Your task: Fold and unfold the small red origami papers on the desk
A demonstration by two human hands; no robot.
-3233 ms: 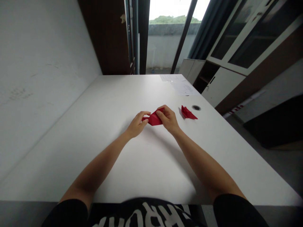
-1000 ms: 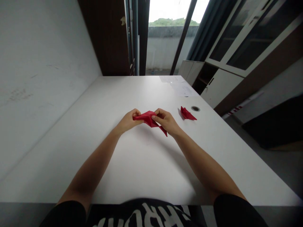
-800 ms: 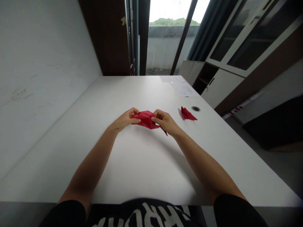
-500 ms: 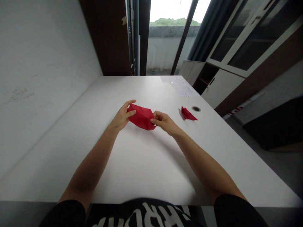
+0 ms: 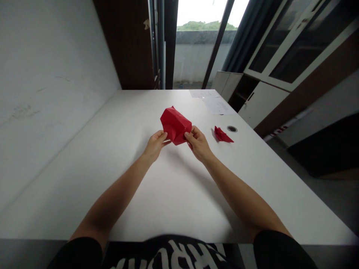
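Pinched between thumb and fingers of two bare hands is one creased, many-sided red paper sheet (image 5: 176, 123): the left hand (image 5: 154, 147) grips its lower left edge, the right hand (image 5: 199, 144) its lower right corner. It is held up over the smooth white tabletop (image 5: 168, 194), tilted, between the hands. One other red paper piece (image 5: 222, 135), folded small with pointed ends, lies on the tabletop beyond the right hand, apart from it. Just beside that piece is one round, dark-centred hole with a pale rim (image 5: 232, 129). Toward the far right corner lie what look like two white paper sheets (image 5: 219, 105), their marks too faint to read.
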